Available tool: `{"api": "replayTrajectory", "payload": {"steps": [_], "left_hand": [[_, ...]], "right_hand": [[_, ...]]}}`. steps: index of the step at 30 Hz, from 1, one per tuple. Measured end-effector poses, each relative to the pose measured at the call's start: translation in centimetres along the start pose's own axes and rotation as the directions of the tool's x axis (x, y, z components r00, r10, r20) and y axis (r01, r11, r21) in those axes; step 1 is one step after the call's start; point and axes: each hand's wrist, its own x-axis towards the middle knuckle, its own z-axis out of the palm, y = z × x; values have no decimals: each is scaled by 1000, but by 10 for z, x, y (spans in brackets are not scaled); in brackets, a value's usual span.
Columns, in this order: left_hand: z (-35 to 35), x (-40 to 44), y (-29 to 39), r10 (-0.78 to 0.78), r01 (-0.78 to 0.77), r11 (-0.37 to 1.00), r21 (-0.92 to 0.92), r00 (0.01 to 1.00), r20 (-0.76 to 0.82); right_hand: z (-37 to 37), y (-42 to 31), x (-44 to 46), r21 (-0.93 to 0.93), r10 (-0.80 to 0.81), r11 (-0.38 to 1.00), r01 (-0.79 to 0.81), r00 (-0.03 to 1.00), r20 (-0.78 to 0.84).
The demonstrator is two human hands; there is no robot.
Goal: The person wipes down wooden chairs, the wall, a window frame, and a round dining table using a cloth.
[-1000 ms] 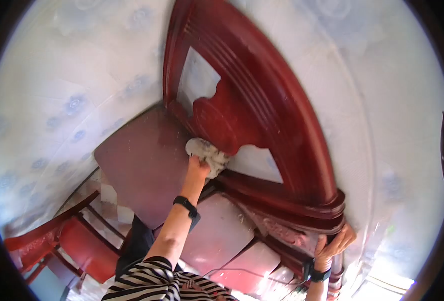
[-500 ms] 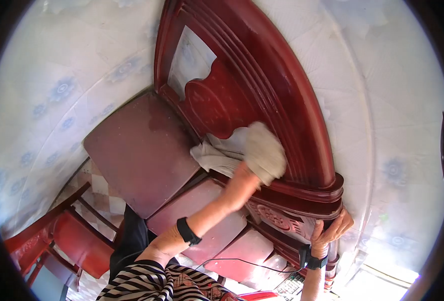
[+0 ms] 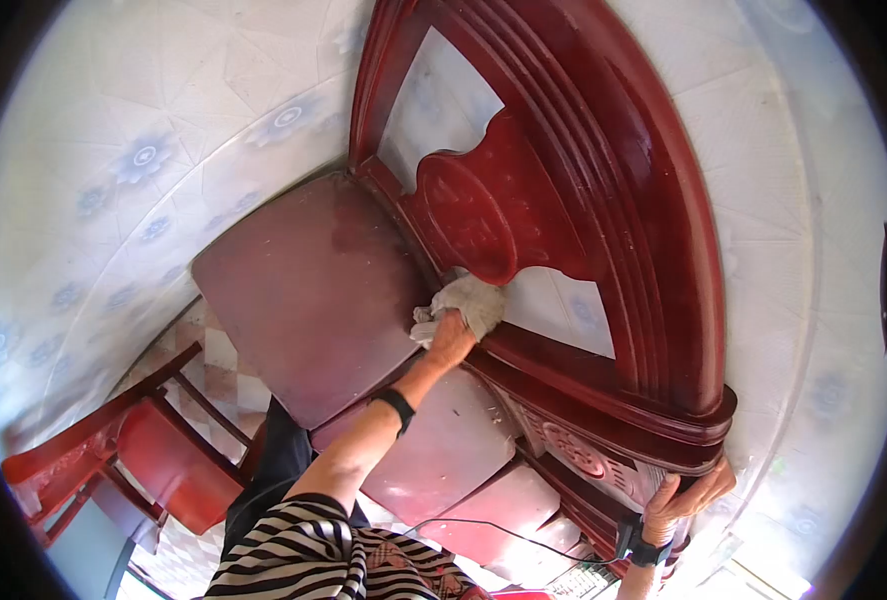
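Note:
My left hand (image 3: pixel 453 338) is closed round a pale grey cloth (image 3: pixel 471 303). It presses the cloth near the inner lower edge of a carved red wooden backrest (image 3: pixel 508 205), beside the rear edge of the brown seat (image 3: pixel 308 290). Part of the cloth bunches out past my fingers, and the fingertips are hidden under it. On the right, my right hand (image 3: pixel 688 497) grips the end of the dark red wooden rail (image 3: pixel 698 455) below the backrest, thumb on one side and fingers on the other. A dark band circles each wrist.
A red wooden chair (image 3: pixel 178 460) stands at lower left on a checked tile floor (image 3: pixel 208 350). More brown seat panels (image 3: pixel 433 440) continue toward the lower right, with a thin black cable (image 3: pixel 503 523) across them. A pale flower-patterned wall (image 3: pixel 163 130) runs close behind the furniture.
My left hand has brought the cloth down and leftward, from the backrest's lower frame to the edge near the seat. The whole view has shifted slightly; my right hand keeps its grip on the rail.

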Motion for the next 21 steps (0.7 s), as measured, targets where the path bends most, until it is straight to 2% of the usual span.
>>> {"api": "replayTrajectory", "payload": {"steps": [1, 3, 5, 6, 8, 9, 11, 12, 14, 15, 17, 18, 20, 21], "left_hand": [[6, 4, -27, -34, 34, 999, 31, 999, 8], [7, 3, -37, -77, 76, 995, 64, 997, 23], [-7, 13, -14, -246, 232, 956, 180, 967, 59], [-17, 20, 4, -241, 227, 957, 180, 969, 57], [-41, 28, 40, -167, 9, 849, 528, 953, 252], [-52, 35, 45, -173, 10, 849, 528, 950, 261], [-69, 47, 44, 197, -296, 825, 482, 949, 245], [-67, 42, 28, 198, -301, 826, 476, 947, 255], [-57, 37, 1, 264, -429, 534, 729, 903, 337], [-50, 32, -1, 269, -439, 537, 720, 898, 348], [-55, 24, 19, 66, -338, 495, 800, 933, 354], [-53, 17, 18, 73, -340, 485, 806, 934, 350], [-49, -12, 1, 76, -200, 724, 660, 974, 211], [-50, -27, -12, 79, -208, 715, 667, 973, 219]], "right_hand": [[0, 0, 0, -24, -5, 1000, 5, 1000, 6], [0, 1, -3, -17, 13, 1000, -13, 1000, 7], [4, 4, -3, -15, -6, 1000, 6, 1000, -28], [4, 3, -1, -16, -6, 1000, 6, 999, -34], [0, 0, 1, -33, -9, 999, 8, 1000, -15], [1, -1, 0, -33, -2, 999, 2, 1000, -5], [1, -2, 1, -18, 12, 1000, -13, 1000, -19], [0, -3, 1, -24, 14, 1000, -15, 1000, -17], [2, 0, 0, -34, -4, 999, 3, 1000, -28], [1, 2, -2, -38, -23, 999, 22, 999, -36], [0, -1, 3, -28, 10, 1000, -11, 999, -35], [1, 0, 4, -24, -19, 1000, 18, 999, -42], [1, -2, 5, -17, -35, 999, 34, 998, -49], [1, -4, 3, -12, -22, 1000, 22, 998, -54]]}}
